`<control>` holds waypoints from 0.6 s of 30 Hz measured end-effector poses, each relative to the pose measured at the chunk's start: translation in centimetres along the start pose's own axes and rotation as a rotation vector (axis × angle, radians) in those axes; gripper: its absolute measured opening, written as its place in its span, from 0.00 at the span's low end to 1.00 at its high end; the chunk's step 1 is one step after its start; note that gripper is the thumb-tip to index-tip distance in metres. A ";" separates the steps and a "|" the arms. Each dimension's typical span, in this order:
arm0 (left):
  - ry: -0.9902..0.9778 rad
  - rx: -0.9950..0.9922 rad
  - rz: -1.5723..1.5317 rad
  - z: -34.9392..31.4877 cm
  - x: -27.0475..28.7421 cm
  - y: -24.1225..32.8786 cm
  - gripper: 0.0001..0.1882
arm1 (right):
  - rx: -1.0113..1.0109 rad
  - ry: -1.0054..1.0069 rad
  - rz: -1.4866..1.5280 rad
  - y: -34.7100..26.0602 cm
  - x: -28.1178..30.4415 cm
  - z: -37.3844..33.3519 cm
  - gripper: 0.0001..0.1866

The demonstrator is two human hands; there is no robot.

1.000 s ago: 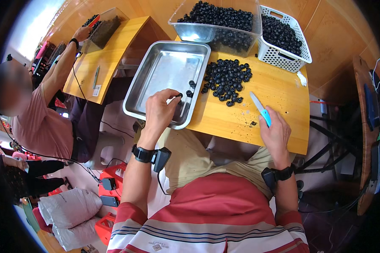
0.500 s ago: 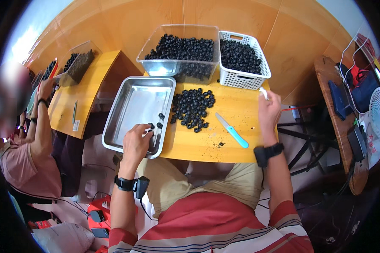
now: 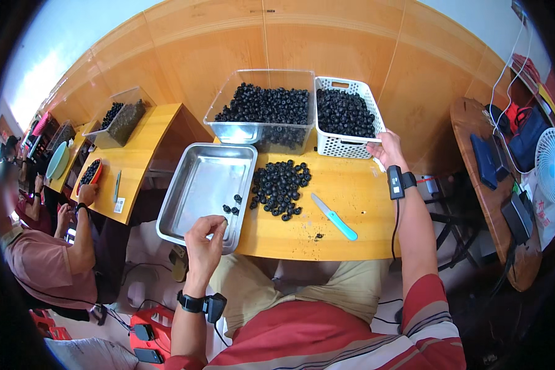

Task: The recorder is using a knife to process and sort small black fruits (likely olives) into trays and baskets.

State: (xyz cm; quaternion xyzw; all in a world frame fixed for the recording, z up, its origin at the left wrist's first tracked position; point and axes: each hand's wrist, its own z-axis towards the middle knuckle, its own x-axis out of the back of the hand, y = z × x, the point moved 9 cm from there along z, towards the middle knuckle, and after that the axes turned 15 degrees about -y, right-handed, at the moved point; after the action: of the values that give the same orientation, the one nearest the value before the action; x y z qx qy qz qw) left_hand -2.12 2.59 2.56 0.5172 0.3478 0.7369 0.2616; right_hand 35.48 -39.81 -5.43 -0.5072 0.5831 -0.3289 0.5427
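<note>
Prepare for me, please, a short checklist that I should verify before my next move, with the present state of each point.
1. Knife out of both hands: ok; it lies on the table.
2. Right hand at the white basket: ok; it is at the near right corner.
3. Left hand empty: cannot tell; its fingertips are pinched together at the near right part of the metal tray.
4. Metal tray fully supported: not ok; its left part appears to stick out past the table edge.
5. Table free of debris: not ok; dark crumbs lie near the knife.
</note>
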 end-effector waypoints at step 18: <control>-0.367 0.190 -0.837 7.1 -17.5 6.5 0.14 | 0.043 0.068 0.346 1.1 1.2 -3.7 0.26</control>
State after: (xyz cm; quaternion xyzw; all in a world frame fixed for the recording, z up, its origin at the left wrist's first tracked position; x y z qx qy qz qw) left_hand 10.14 -12.82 -0.92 0.4761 0.5403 0.4292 0.5452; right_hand 31.78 -41.25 -6.11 -0.3762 0.6725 -0.2598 0.5820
